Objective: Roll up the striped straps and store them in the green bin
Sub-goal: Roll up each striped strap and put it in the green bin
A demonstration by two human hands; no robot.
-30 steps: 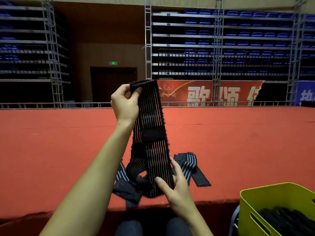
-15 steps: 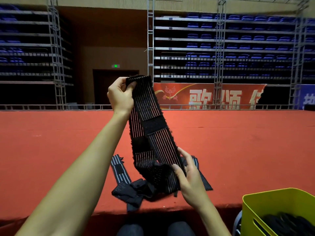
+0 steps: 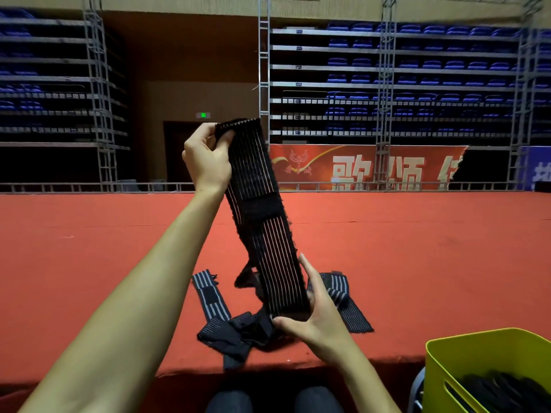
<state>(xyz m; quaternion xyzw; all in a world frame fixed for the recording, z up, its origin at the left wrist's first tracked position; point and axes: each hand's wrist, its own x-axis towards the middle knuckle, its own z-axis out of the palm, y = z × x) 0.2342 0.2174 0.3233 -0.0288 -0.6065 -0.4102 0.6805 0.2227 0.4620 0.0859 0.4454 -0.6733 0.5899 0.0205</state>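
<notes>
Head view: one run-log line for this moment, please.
phase: strap stretched out, not rolled | left hand: pinches striped strap top | right hand: holds bottom | more straps on red carpet | green bin: lower right

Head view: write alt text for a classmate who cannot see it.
A person holds a striped strap stretched up off a red stage, the left hand pinching its top end, the right hand gripping its lower end. More straps lie in a heap beneath, and a green bin with dark rolls stands at lower right.
</notes>
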